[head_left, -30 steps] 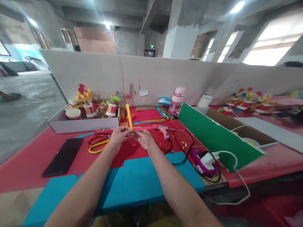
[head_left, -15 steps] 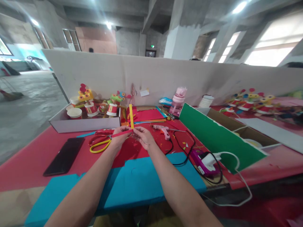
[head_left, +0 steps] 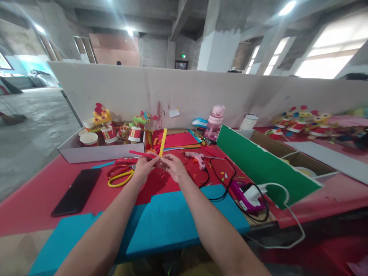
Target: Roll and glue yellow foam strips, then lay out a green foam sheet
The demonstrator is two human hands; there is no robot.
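Both my hands meet over the red table cover, fingertips together at the joint of two paper strips. My left hand (head_left: 144,165) is closed on the red strip (head_left: 138,153), which sticks out to the left past its fingers. My right hand (head_left: 172,166) pinches the strips where they meet. From that spot the yellow strip (head_left: 163,142) rises upright, tilted slightly right. Scissors with red and yellow handles (head_left: 121,179) lie just left of my left hand. A pink glue gun (head_left: 198,159) rests right of my right hand.
A black phone (head_left: 77,192) lies at the left. Behind it, a white box (head_left: 106,152) holds cups and paper figures. Blue cloth (head_left: 169,218) covers the front edge. At the right are a purple power strip (head_left: 247,197), cables, and a box with a green side (head_left: 264,165).
The red strip has swung from pointing down-left across my left hand to pointing up-left beyond its fingers. The yellow strip now leans right. My hands stay nearly in place.
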